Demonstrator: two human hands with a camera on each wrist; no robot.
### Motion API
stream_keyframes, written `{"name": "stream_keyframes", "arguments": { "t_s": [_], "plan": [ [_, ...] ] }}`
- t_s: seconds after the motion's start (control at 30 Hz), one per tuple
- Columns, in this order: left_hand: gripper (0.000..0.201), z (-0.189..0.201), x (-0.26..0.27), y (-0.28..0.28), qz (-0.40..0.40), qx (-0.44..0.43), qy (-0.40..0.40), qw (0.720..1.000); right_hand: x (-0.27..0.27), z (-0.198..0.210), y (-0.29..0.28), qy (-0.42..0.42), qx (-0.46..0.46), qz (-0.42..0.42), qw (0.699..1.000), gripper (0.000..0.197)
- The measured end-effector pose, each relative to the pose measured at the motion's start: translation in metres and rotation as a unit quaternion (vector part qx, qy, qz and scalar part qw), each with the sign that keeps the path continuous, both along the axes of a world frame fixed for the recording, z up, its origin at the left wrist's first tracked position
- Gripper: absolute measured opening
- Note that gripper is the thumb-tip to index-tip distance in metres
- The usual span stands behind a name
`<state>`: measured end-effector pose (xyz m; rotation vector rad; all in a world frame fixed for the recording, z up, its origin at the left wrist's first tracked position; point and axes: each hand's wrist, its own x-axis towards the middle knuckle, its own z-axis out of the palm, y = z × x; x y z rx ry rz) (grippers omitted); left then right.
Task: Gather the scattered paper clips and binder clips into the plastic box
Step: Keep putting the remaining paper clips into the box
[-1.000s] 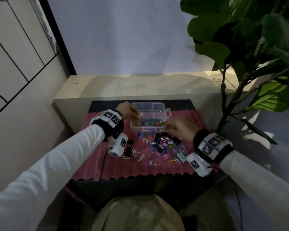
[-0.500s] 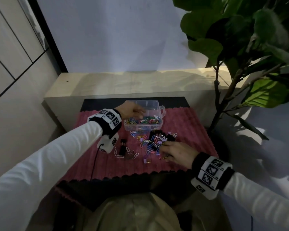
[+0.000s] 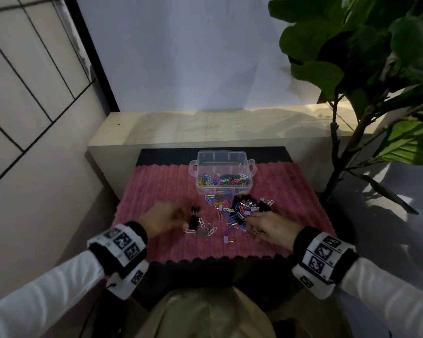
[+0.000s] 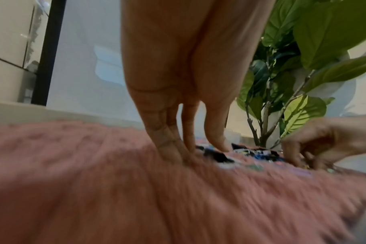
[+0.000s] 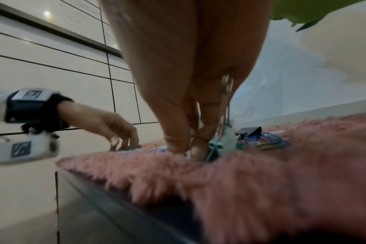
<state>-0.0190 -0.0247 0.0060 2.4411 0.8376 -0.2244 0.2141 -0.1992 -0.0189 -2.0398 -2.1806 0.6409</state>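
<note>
Clips (image 3: 237, 211) sit scattered on the pink mat (image 3: 156, 186), just in front of the box (image 3: 221, 172), which is already part-filled with paper clips. We judge them light, stiff and slick wire that sinks into the pile, so pinch paper clips at the edge. Take binder clips by the body or the wire handles; they're bulkier.

Our left hand (image 3: 160, 217) is down on the mat beside a black binder clip (image 3: 194, 219); fingers (image 4: 173, 145) extended, tips on the pile, nothing held that we can see. Our right hand (image 3: 270, 226) is at the near edge of the heap, fingers (image 5: 178, 135) curled, pinching a pale green binder clip (image 5: 221, 140) by its handles.
</note>
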Motion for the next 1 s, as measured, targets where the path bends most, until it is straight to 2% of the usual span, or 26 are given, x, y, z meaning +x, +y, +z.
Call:
{"name": "stream_keyframes", "arguments": {
  "t_s": [0.07, 0.13, 0.2, 0.27, 0.37, 0.47, 0.6, 0.7, 0.73, 0.87, 1.0],
  "plan": [
    [0.047, -0.015, 0.002, -0.008, 0.037, 0.0, -0.004, 0.999, 0.001, 0.002, 0.002, 0.026, -0.004, -0.015, 1.0, 0.015],
    [0.056, -0.027, 0.007, -0.011, 0.057, 0.021, -0.018, 0.998, 0.005, 0.007, 0.005, 0.052, -0.015, -0.042, 0.998, 0.019],
    [0.05, -0.03, 0.01, -0.011, 0.054, 0.03, -0.037, 0.997, 0.01, 0.012, 0.007, 0.081, -0.028, -0.074, 0.994, 0.022],
    [0.035, -0.029, 0.012, -0.008, 0.041, 0.023, -0.044, 0.998, 0.016, 0.014, 0.009, 0.118, -0.029, -0.105, 0.987, 0.025],
    [0.014, -0.026, 0.011, -0.002, 0.029, -0.001, -0.038, 0.999, 0.022, 0.02, 0.014, 0.141, -0.012, -0.148, 0.979, 0.017],
    [0.032, -0.022, 0.007, 0.006, 0.048, -0.026, -0.044, 0.998, 0.026, 0.031, 0.02, 0.184, 0.02, -0.186, 0.965, 0.012],
    [0.029, -0.017, 0.0, 0.009, 0.045, -0.022, -0.036, 0.998, 0.036, 0.044, 0.024, 0.222, 0.041, -0.197, 0.954, 0.007],
    [0.026, -0.013, -0.004, 0.01, 0.063, -0.031, -0.071, 0.995, 0.032, 0.043, 0.02, 0.226, 0.011, -0.173, 0.958, 0.007],
    [0.026, -0.009, -0.005, 0.01, 0.073, -0.035, -0.09, 0.993, 0.028, 0.039, 0.018, 0.212, 0.001, -0.16, 0.964, 0.005],
    [0.02, 0.003, 0.003, 0.005, 0.061, -0.041, -0.149, 0.986, 0.002, 0.018, 0.012, 0.056, 0.006, -0.047, 0.997, 0.006],
    [0.005, 0.003, 0.021, -0.005, -0.014, -0.032, -0.129, 0.991, -0.006, 0.002, 0.007, -0.038, 0.008, 0.002, 0.999, 0.01]
  ]
}}
